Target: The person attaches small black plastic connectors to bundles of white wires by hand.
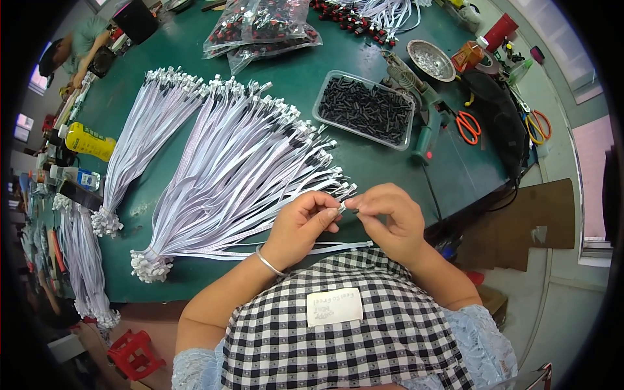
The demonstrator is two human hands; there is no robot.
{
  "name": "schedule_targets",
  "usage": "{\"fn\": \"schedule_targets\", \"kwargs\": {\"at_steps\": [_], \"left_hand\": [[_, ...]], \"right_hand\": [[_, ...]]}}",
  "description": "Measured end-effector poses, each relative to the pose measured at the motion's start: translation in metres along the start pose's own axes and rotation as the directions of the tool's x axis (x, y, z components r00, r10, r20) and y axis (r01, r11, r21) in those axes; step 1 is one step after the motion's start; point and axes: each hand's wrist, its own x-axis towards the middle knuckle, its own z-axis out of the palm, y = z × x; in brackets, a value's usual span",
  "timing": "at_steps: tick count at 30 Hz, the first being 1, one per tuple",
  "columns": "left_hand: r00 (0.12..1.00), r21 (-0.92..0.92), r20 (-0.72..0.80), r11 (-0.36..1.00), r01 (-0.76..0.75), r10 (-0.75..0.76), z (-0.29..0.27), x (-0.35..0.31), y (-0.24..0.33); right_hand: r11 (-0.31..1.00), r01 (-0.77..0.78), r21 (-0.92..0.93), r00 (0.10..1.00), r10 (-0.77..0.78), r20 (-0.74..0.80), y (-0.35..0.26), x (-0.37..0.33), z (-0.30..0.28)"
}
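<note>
My left hand (pixel 302 222) pinches the small white connector (pixel 342 207) at the end of a white ribbon cable. Close against it, my right hand (pixel 393 218) has thumb and forefinger closed on a small black tube (pixel 355 210) at that connector; the fingers partly hide both pieces. Beyond my left hand a large fanned bundle of white ribbon cables (pixel 214 175) lies on the green table, black sleeves and white plugs at its far ends. A clear plastic tub (pixel 408 134) full of short black tubes (pixel 364 107) stands beyond my right hand.
A green heat gun (pixel 426 133) lies beside the tub, near orange-handled scissors (pixel 468 127) and a metal bowl (pixel 431 60). Farther off are bags of red and black parts (pixel 260 26). Another cable bundle (pixel 146 123) and a yellow bottle (pixel 90 141) lie left. Another person (pixel 81 49) sits far left.
</note>
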Motion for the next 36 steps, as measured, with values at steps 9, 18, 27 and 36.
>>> {"fn": "schedule_targets", "kwargs": {"at_steps": [9, 18, 27, 36], "left_hand": [[0.999, 0.150, -0.013, 0.988, 0.039, -0.038, 0.002, 0.001, 0.001], [0.927, 0.729, 0.198, 0.585, -0.356, 0.318, 0.010, -0.006, 0.018], [0.869, 0.953, -0.098, -0.206, 0.222, 0.485, -0.138, 0.167, 0.158], [0.861, 0.628, -0.333, 0.772, -0.101, 0.383, -0.125, 0.220, 0.213]], "right_hand": [[0.980, 0.025, -0.200, 0.998, -0.012, 0.066, 0.001, -0.006, -0.001], [0.925, 0.287, -0.247, 0.957, -0.269, 0.108, 0.015, -0.008, 0.008], [0.935, 0.219, -0.278, 0.975, -0.218, 0.034, 0.028, -0.025, 0.007], [0.942, 0.133, -0.307, 0.990, -0.143, -0.010, 0.035, -0.021, -0.002]]}}
